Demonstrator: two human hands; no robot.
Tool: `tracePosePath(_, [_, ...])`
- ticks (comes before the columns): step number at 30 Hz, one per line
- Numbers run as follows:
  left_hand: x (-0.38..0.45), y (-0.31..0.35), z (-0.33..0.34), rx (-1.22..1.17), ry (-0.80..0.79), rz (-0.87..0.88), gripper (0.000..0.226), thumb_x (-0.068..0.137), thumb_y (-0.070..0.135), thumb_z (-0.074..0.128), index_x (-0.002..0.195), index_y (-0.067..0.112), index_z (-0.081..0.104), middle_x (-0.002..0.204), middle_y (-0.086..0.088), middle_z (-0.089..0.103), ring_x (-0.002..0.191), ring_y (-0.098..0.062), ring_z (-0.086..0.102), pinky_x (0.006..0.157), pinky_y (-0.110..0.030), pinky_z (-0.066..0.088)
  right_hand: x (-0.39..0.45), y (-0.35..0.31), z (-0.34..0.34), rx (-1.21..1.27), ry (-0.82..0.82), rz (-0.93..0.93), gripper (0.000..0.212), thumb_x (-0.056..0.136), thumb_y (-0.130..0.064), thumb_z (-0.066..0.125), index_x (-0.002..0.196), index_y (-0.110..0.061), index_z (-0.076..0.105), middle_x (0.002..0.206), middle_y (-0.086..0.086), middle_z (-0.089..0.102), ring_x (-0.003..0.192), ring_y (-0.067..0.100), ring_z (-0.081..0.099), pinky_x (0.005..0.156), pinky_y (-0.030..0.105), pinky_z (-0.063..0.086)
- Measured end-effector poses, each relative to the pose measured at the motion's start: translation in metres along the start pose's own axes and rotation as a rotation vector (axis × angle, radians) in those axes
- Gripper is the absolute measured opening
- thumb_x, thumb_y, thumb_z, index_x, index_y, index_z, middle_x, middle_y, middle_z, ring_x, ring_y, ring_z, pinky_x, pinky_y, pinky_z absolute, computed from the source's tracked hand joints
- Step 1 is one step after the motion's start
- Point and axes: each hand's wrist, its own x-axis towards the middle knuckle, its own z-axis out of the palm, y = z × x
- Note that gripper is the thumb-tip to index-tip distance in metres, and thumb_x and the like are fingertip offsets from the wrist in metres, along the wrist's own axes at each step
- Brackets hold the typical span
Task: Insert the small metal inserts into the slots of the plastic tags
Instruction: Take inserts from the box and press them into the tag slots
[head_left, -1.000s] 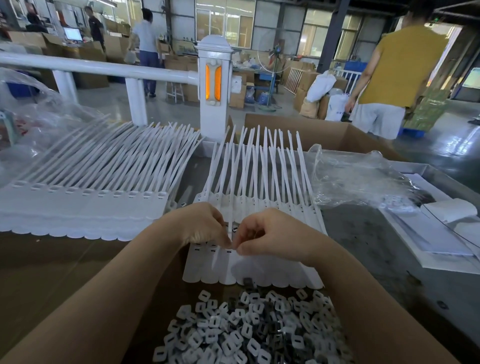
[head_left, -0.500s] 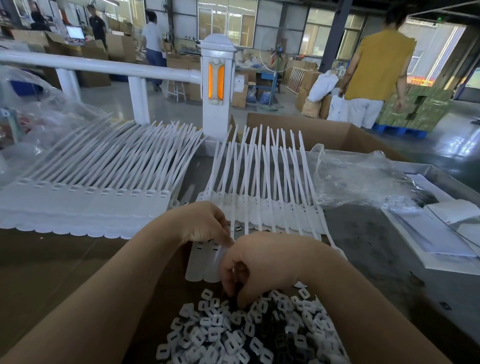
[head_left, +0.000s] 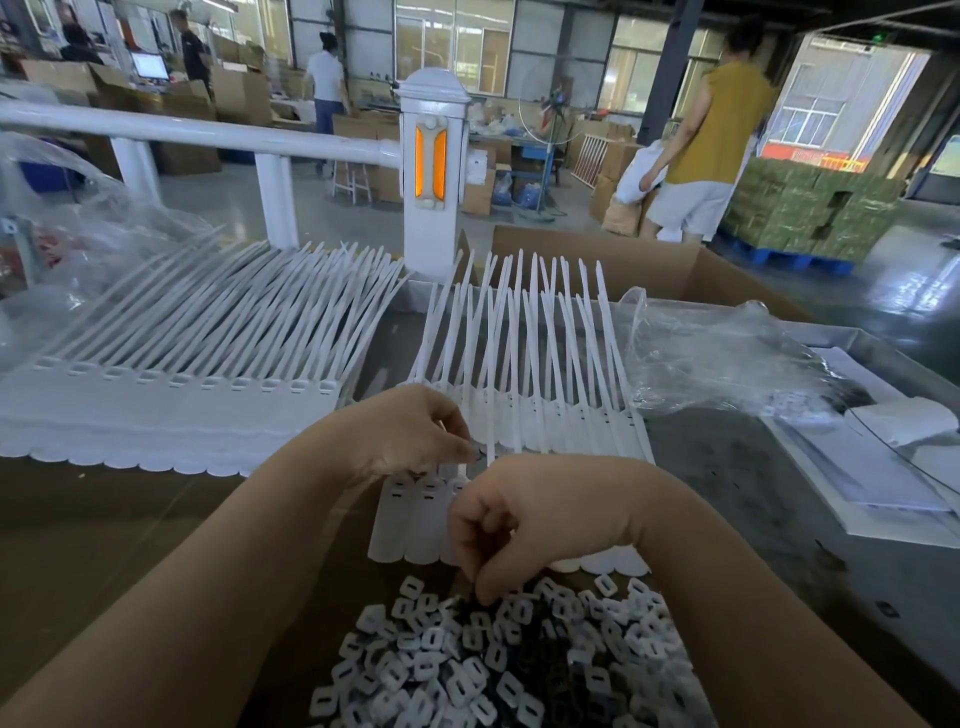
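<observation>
Since half a second ago little has shifted: the right hand (head_left: 524, 525) stays down at the pile of small metal inserts (head_left: 498, 660), and the left hand (head_left: 410, 436) keeps its hold on the tags. A full second ago both hands met at the middle of the tag row; the right has since dropped toward 6 o'clock.

At 9 o'clock lies a long finished row of white tags (head_left: 171, 400), flat heads toward the viewer, thin tails fanning up toward 1 o'clock. At centre the left hand, fingers curled, pinches the working row of plastic tags (head_left: 540, 421) at its left part; the tags' long axis runs from 6 to 12 o'clock, tails pointing away, slotted heads nearest the viewer. Just below, the right hand is curled with fingertips pressed into the top of the insert pile; whether it actually grips an insert I cannot tell. The inserts, small pale squarish pieces with slots, lie heaped at 6 o'clock in a cardboard box (head_left: 156, 545), at mixed angles.

At 3 o'clock sits crumpled clear plastic wrap (head_left: 727, 364). At 12 o'clock stands a white railing post (head_left: 431, 171).
</observation>
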Motion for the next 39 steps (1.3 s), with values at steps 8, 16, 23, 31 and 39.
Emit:
tracePosePath(8, [-0.002,0.003,-0.001,-0.202,-0.172,-0.034,0.011,0.091,0.024,0.069,0.088,0.014,0.071,0.063,0.007,0.065,0.050,-0.003,0.052,0.047,-0.018,0.039,-0.009,0.026,-0.007,0.329,0.161,0.081,0.013,0.084,-0.006,0.074,0.088,-0.018,0.072,0.080,0.001,0.075,0.071,0.006,0.066,0.066,0.020,0.053])
tracePosePath(16, [-0.003,0.004,-0.001,-0.255,-0.248,-0.083,0.013,0.089,0.025,0.070,0.086,0.013,0.072,0.066,0.004,0.066,0.051,-0.004,0.053,0.046,-0.016,0.039,-0.003,0.033,-0.005,0.367,0.494,0.097,0.014,0.083,-0.009,0.076,0.082,-0.024,0.074,0.081,0.000,0.076,0.071,0.009,0.064,0.070,0.026,0.053])
tracePosePath(23, [-0.002,0.006,-0.001,-0.553,-0.285,-0.100,0.013,0.085,0.023,0.069,0.083,0.012,0.076,0.076,-0.005,0.070,0.056,-0.007,0.058,0.046,-0.016,0.042,0.002,0.035,-0.005,0.356,0.779,0.005,0.020,0.080,-0.005,0.079,0.075,-0.024,0.072,0.073,-0.004,0.073,0.063,0.003,0.065,0.060,0.017,0.051])
tracePosePath(31, [-0.002,0.006,-0.002,-0.510,-0.109,0.000,0.008,0.092,0.011,0.066,0.087,0.006,0.070,0.073,-0.007,0.070,0.057,-0.012,0.061,0.046,-0.017,0.045,0.002,0.042,-0.008,0.346,0.849,0.135,0.014,0.088,-0.013,0.070,0.086,-0.027,0.069,0.079,-0.008,0.072,0.065,0.000,0.062,0.063,0.018,0.051])
tracePosePath(39, [-0.003,0.010,0.000,-0.312,-0.054,0.081,0.009,0.090,0.016,0.069,0.088,0.008,0.071,0.074,-0.002,0.071,0.062,-0.009,0.062,0.050,-0.017,0.046,0.004,0.043,-0.008,0.388,0.784,0.202,0.007,0.091,-0.024,0.070,0.084,-0.025,0.071,0.067,-0.011,0.069,0.055,-0.001,0.059,0.051,0.016,0.044])
